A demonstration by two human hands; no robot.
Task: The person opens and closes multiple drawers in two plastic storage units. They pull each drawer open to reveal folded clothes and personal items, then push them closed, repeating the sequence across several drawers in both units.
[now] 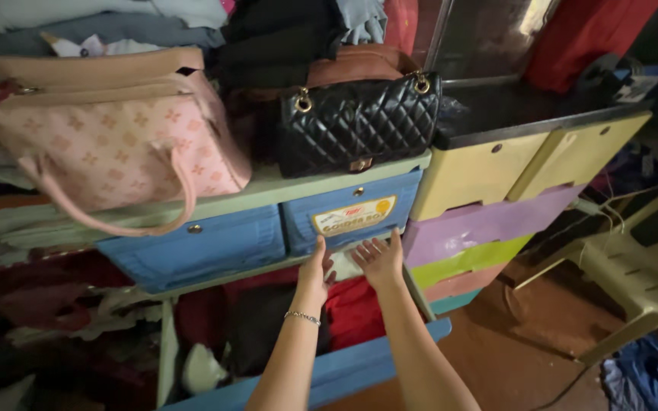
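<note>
The left hand (315, 268), wearing a bracelet, and the right hand (379, 259) are spread flat, fingers wide, holding nothing, over a white cloth (346, 266) in the open blue drawer (344, 365). Red fabric (353, 312) lies at 6 o'clock; a black quilted bag (358, 122) sits at 12 o'clock.

**Hand and arm position**

Both bare forearms extend forward and upward, nearly parallel. The left hand (314, 268) is held edge-on, fingers straight and together. The right hand (379, 259) is palm-down, fingers (396, 237) spread. The hands are close together, not touching.
</note>
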